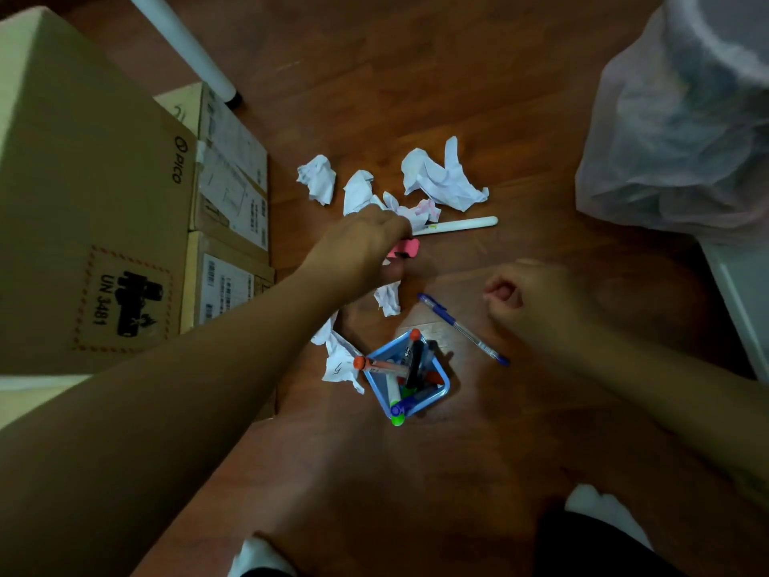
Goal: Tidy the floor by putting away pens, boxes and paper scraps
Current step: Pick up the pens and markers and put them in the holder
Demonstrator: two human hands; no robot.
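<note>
Several crumpled white paper scraps (441, 177) lie on the wooden floor. My left hand (358, 251) reaches over them and grips a pink object (405, 248) by its near end. A white marker (457, 225) lies just beyond that hand. A blue pen (462, 328) lies on the floor beside my right hand (528, 301), whose fingers are curled and hold nothing. A blue pen holder (441, 389) with several pens in it stands between my arms, a paper scrap (339, 360) at its left.
Stacked cardboard boxes (95, 210) fill the left side, with smaller labelled boxes (233, 193) against them. A white table leg (191, 47) stands at the back. A bin lined with a translucent bag (682, 131) is at the right. My socked feet (599, 510) are at the bottom.
</note>
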